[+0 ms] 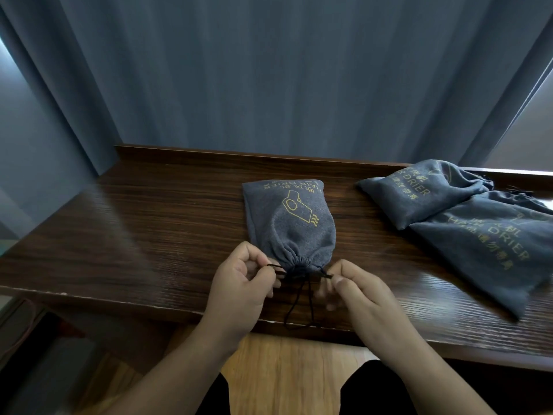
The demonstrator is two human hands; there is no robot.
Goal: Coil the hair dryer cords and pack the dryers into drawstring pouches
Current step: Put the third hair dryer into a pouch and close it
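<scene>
A grey drawstring pouch (287,220) with a gold hair dryer print lies on the dark wooden table (149,229), bulging, its mouth gathered tight toward me. My left hand (242,286) pinches the black drawstring (299,304) on the left of the mouth. My right hand (359,292) pinches the string on the right side. Loose string ends hang over the table's front edge. No hair dryer or cord is visible; the pouch hides its contents.
Two more grey pouches marked HAIR DRIER lie at the right: one filled (425,193) at the back, another (490,250) overlapping it nearer the front edge. Dark blue curtains (269,70) hang behind the table. Wooden floor shows below.
</scene>
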